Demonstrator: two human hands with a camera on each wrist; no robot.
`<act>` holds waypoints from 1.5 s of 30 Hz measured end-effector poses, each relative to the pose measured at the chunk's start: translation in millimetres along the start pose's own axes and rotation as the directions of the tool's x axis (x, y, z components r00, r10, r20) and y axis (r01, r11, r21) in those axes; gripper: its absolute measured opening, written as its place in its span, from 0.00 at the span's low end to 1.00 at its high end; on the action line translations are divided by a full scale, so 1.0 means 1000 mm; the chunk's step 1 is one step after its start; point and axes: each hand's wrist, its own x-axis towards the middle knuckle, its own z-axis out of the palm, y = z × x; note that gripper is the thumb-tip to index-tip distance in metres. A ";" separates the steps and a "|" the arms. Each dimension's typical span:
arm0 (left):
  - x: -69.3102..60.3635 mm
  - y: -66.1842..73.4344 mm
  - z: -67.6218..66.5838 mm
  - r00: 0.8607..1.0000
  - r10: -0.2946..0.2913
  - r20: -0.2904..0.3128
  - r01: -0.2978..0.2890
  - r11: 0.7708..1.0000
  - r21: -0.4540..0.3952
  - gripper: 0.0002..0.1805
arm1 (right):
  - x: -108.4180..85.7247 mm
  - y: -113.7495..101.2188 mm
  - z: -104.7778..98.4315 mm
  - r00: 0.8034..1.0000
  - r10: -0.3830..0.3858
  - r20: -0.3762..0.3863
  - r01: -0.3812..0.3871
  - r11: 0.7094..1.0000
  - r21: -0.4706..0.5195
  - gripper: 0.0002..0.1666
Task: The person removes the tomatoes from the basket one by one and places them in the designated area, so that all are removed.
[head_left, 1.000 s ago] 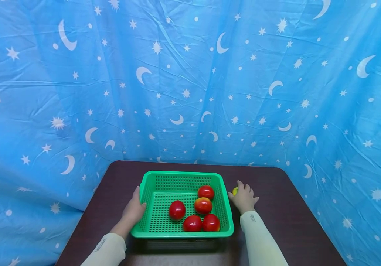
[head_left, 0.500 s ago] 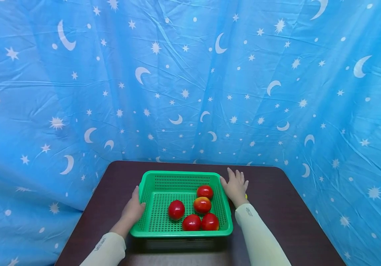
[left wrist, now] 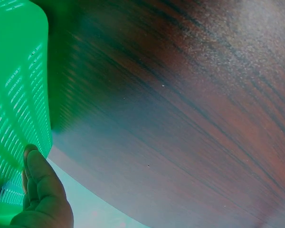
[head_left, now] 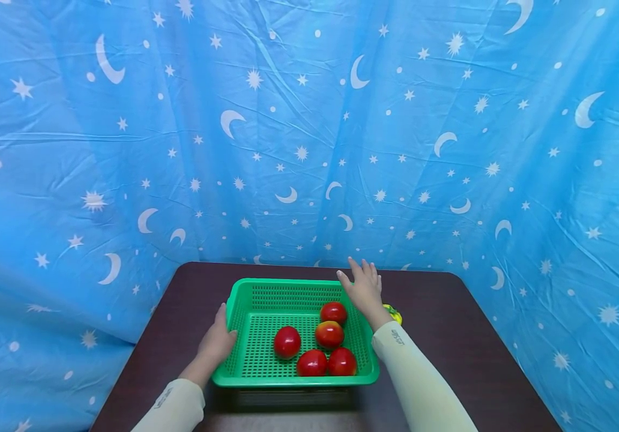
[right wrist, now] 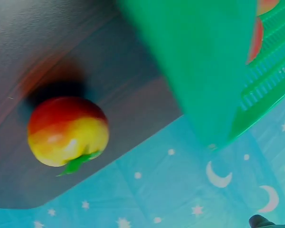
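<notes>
A green plastic basket [head_left: 250, 382] with slotted walls holds several shiny red fruits [head_left: 287, 342], one of them [head_left: 329, 334] tinged yellow. My left hand [head_left: 217, 343] grips the basket's left side, thumb at the rim; its fingers [left wrist: 42, 183] lie along the outer wall in the left wrist view. Fingers spread, my right hand [head_left: 365, 294] hovers by the basket's back right corner and holds nothing. Just right of the basket, partly behind my right wrist, a red-and-yellow fruit [right wrist: 68, 133] with green leaves sits on the table. Only fingertips [right wrist: 262, 222] of that hand show in the right wrist view.
The dark wood-grain table [head_left: 449, 336] extends on both sides of the basket. A blue curtain [head_left: 309, 150] with white moons and stars hangs behind the table and along its sides.
My right hand has moved left and away from me, from over the red-and-yellow fruit to the basket's back right corner. The fruit now shows beside my wrist. Left hand and basket stay put.
</notes>
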 end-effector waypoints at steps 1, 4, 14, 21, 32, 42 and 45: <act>0.000 0.000 0.000 1.000 0.000 -0.002 0.000 1.000 0.003 0.42 | 0.000 -0.002 0.001 1.000 -0.007 0.002 0.007 1.000 0.005 0.39; -0.001 0.000 0.000 1.000 0.003 -0.008 -0.003 1.000 0.010 0.42 | -0.001 -0.008 0.004 0.999 -0.033 0.012 0.033 0.999 0.008 0.39; -0.003 0.001 0.000 1.000 -0.001 -0.001 0.001 1.000 0.005 0.42 | -0.005 -0.025 0.011 0.994 -0.080 0.080 0.078 0.997 0.026 0.39; -0.003 0.000 0.001 1.000 -0.008 0.003 0.008 1.000 0.009 0.42 | -0.007 -0.032 0.017 0.992 -0.096 0.086 0.092 0.995 0.040 0.40; -0.001 0.002 -0.001 1.000 -0.007 0.002 0.007 1.000 0.018 0.41 | -0.008 -0.042 0.025 0.980 -0.138 0.143 0.137 0.990 0.021 0.40; -0.002 0.002 -0.002 1.000 -0.005 -0.006 0.005 1.000 0.024 0.42 | -0.008 -0.047 0.036 0.979 -0.139 0.150 0.140 0.990 0.002 0.40; -0.001 0.002 -0.002 1.000 0.005 -0.003 -0.005 1.000 0.022 0.41 | -0.010 -0.049 0.037 0.978 -0.138 0.154 0.138 0.990 0.006 0.39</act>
